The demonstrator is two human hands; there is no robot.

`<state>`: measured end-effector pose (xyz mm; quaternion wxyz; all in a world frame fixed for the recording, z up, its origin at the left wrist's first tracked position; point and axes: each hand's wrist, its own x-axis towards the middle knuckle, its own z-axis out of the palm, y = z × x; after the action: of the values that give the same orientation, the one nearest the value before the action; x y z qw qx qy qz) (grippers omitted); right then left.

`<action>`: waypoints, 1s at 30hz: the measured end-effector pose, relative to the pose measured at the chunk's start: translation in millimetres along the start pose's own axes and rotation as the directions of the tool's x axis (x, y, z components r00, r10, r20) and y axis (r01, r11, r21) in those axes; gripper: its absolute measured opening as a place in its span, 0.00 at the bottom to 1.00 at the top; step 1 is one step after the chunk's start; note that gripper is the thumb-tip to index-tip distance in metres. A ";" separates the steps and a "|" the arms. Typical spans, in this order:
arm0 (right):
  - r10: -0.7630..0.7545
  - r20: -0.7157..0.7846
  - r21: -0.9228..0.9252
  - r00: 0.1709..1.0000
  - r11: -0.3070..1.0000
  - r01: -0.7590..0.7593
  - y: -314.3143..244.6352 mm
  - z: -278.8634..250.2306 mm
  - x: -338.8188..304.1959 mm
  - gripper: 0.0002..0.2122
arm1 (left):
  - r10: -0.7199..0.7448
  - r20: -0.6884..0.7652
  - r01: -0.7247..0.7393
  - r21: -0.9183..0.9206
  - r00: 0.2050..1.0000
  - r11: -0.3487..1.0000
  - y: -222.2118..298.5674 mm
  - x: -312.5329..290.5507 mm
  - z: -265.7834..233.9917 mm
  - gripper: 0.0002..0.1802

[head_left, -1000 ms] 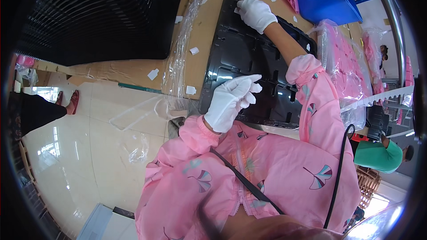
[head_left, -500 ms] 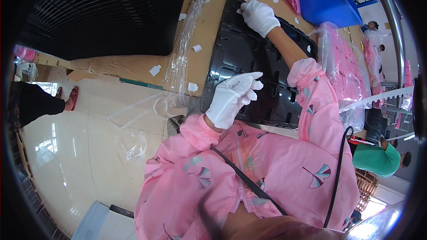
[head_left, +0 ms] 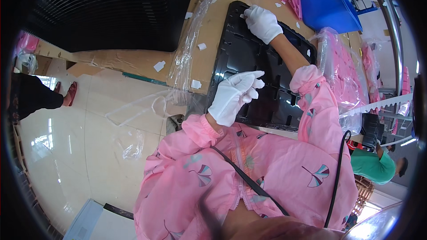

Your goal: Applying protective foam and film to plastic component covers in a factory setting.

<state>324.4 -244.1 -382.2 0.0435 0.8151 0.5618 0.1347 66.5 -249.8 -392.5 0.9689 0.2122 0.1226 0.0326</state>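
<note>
A black moulded plastic panel (head_left: 273,93) with ribs and slots lies on the cardboard-covered table in front of me. My right hand (head_left: 263,24), in a white glove, is closed at the panel's far left corner. Its fingertips touch the panel beside a small white piece (head_left: 242,16); whatever they pinch is hidden. Above the panel's near left part my left hand (head_left: 235,98), also gloved in white, is held with loosely bent fingers. A gap shows between its fingers and thumb, and nothing is visible in it.
A large black ribbed panel (head_left: 111,13) occupies the table's left. Clear plastic film (head_left: 191,40) and white scraps (head_left: 159,66) lie between. Beyond are a blue bin (head_left: 331,9) and pink wrapped stacks (head_left: 340,66). Other people stand left and right; one wears a green top (head_left: 373,164).
The whole view has shifted slightly. My right hand stays at the panel's far corner, and my left hand keeps nearly the same pose above the panel.
</note>
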 end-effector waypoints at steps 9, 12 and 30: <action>0.161 0.112 0.206 0.981 0.962 -0.181 4.9 -5.4 13.5 0.11 | -0.002 0.040 0.002 -0.006 0.999 1.000 3.1 4.0 1.3 0.22; 0.099 0.143 0.118 0.985 0.986 -0.116 3.2 -11.0 12.9 0.11 | 0.001 0.038 0.000 -0.022 0.999 1.000 4.2 4.6 -0.5 0.22; 0.123 0.086 0.123 0.989 0.984 -0.133 7.2 -1.9 3.7 0.11 | -0.027 0.035 0.027 0.007 0.999 1.000 4.8 4.6 3.8 0.21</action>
<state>331.5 -243.5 -378.1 0.0044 0.8553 0.5135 0.0689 71.8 -246.5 -388.1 0.9705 0.2145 0.1087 0.0155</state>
